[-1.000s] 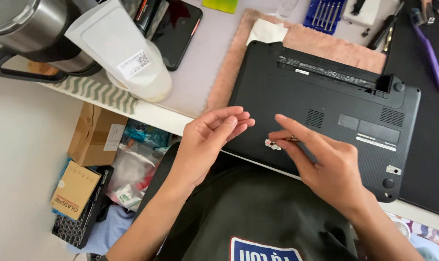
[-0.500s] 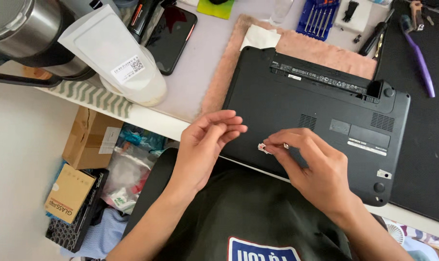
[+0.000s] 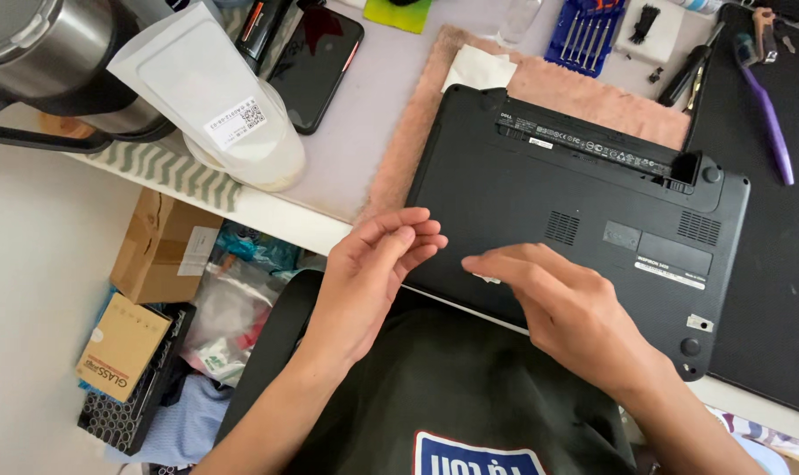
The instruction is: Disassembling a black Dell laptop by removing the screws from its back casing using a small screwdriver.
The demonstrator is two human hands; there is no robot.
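Right hand [image 3: 567, 312] has slid left along the laptop [image 3: 584, 202] edge, fingers now flat, tool hidden; left hand [image 3: 373, 273] hovers open, empty.

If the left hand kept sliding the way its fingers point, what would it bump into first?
The left hand points up and to the right, so it would probably meet the near edge of the upturned black laptop first. Its fingertips already sit about at that edge; whether they touch it is unclear.
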